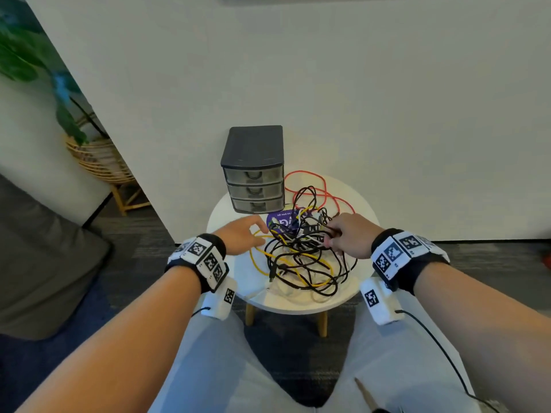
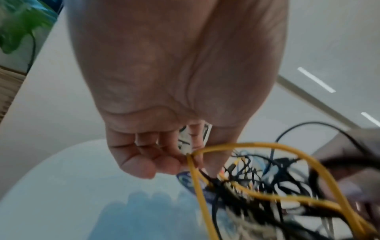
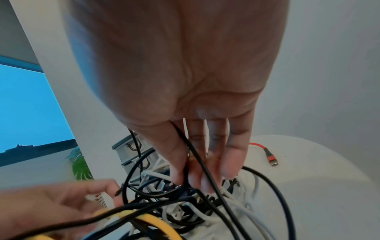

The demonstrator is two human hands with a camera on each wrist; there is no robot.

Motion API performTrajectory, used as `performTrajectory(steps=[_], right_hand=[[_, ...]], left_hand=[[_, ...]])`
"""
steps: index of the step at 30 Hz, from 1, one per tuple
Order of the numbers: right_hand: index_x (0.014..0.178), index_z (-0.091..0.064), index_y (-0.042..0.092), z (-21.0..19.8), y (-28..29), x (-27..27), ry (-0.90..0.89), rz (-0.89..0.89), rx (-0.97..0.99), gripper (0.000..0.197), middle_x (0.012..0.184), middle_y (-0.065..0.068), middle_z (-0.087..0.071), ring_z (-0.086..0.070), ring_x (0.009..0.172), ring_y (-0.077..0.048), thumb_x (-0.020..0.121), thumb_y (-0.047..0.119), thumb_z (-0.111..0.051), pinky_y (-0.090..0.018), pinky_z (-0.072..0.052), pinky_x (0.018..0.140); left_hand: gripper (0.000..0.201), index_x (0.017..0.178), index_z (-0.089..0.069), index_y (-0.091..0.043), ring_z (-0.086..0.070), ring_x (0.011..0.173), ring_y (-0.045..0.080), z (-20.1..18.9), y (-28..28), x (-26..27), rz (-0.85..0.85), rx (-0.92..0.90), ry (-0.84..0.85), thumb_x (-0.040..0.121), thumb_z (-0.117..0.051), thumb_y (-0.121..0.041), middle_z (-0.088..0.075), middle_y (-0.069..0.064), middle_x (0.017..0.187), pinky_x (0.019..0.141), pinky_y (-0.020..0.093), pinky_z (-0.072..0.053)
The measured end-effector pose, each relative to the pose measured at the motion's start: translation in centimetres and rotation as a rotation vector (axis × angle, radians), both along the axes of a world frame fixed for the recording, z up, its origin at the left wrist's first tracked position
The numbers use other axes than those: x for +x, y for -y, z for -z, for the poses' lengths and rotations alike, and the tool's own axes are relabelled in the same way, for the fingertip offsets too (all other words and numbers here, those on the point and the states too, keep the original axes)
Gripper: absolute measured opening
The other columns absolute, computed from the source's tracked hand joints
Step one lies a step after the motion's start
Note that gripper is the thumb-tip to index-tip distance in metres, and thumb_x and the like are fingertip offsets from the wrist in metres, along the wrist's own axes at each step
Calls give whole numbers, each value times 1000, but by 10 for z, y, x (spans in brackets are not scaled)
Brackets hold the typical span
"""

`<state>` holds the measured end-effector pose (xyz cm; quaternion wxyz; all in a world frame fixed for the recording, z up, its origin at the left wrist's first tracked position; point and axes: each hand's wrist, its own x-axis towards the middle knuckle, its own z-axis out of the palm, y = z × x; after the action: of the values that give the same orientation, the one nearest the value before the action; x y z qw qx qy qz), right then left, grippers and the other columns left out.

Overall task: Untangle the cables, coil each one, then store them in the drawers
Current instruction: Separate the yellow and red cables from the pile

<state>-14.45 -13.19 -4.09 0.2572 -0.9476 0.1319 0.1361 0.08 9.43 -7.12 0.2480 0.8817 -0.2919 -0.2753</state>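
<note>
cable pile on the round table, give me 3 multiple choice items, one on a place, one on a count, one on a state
1. Where does the drawer unit stand?
A. at the table's far edge, by the wall
B. on the floor
C. on the person's lap

2. How many drawers does it have?
A. two
B. three
C. five

3. What is the left hand doing?
A. resting flat on the table
B. pulling a drawer open
C. pinching a loop of the yellow cable

Answers:
1 A, the head view shows the unit at the back of the table beside the wall.
2 B, three stacked fronts with handles show, all closed.
3 C, the left wrist view shows fingers closed on the yellow loop, while the right hand grips black cable in the tangle.
</note>
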Motion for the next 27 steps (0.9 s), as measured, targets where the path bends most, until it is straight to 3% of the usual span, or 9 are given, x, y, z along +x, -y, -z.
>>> performTrajectory(steps=[5, 8, 12, 14, 17, 21, 23, 25, 27], right_hand=[[79, -65, 18, 1, 2, 4, -41, -1, -76, 19, 87, -5, -71, -64, 79, -22, 95, 11, -58, -35, -52, 77], [76, -63, 18, -1, 3, 6, -77, -41, -113, 20, 82, -3, -66, -60, 78, -21, 95, 14, -59, -34, -49, 74], [76, -59, 19, -10, 8, 2, -88, -105, -117, 23, 82, -1, -61, -55, 78, -21, 97, 28, -62, -31, -41, 68], [89, -63, 21, -18, 11, -2, -44, -86, -111, 14, 84, 5, -58, -54, 81, -17, 96, 32, -65, -28, -38, 65], [110, -56, 23, -30, 12, -8, 74, -22, 7, 28, 90, 2, -63, -57, 82, -17, 90, 29, -74, -30, -42, 69], [103, -59, 19, -55, -8, -9, 330, -91, 160, 25, 78, 1, -66, -55, 65, -9, 85, 17, -76, -28, -41, 65], [94, -69, 16, -62, -19, -10, 207, -211, 152, 5, 63, 7, -64, -55, 55, -4, 90, 19, -71, -21, -45, 60], [95, -74, 14, -56, -28, -9, -50, -316, 42, 13, 55, 5, -64, -56, 48, -8, 96, 22, -63, -26, -55, 60], [99, -76, 13, -38, -32, -6, -165, -340, -175, 20, 69, 1, -72, -65, 59, -12, 97, 23, -58, -30, -60, 70]], left_hand=[[20, 110, -65, -18, -50, 54, 13, -47, 0, 2, -181, -390, -137, 102, -50, -8, -51, -2, 71, 61, 31, -52], [28, 116, -66, -21, -43, 51, 11, -71, 1, -3, -172, -508, -225, 102, -46, -6, -47, -1, 67, 51, 26, -45], [27, 123, -64, -22, -44, 50, 9, -81, 6, -6, -43, -357, -69, 105, -47, -11, -60, 2, 80, 45, 22, -40], [25, 120, -64, -19, -47, 49, 5, -77, 8, -4, -23, -248, 69, 104, -47, -11, -66, 1, 83, 47, 18, -40], [25, 114, -69, -16, -55, 59, 5, -67, 10, -1, 21, -95, 186, 102, -47, -11, -73, -1, 87, 59, 19, -43], [30, 109, -70, -17, -56, 72, 0, -56, 18, -6, 128, 20, 254, 104, -42, -8, -72, -4, 89, 75, 23, -42], [32, 110, -69, -19, -59, 81, 2, -55, 22, -7, 158, 32, 298, 104, -40, -6, -72, -4, 90, 85, 26, -44], [33, 110, -68, -19, -61, 88, 8, -56, 25, -6, 168, 34, 307, 104, -39, -6, -71, -3, 91, 90, 28, -43], [33, 111, -68, -19, -61, 90, 10, -56, 25, -4, 186, 46, 305, 105, -38, -6, -70, -3, 91, 89, 27, -43]])
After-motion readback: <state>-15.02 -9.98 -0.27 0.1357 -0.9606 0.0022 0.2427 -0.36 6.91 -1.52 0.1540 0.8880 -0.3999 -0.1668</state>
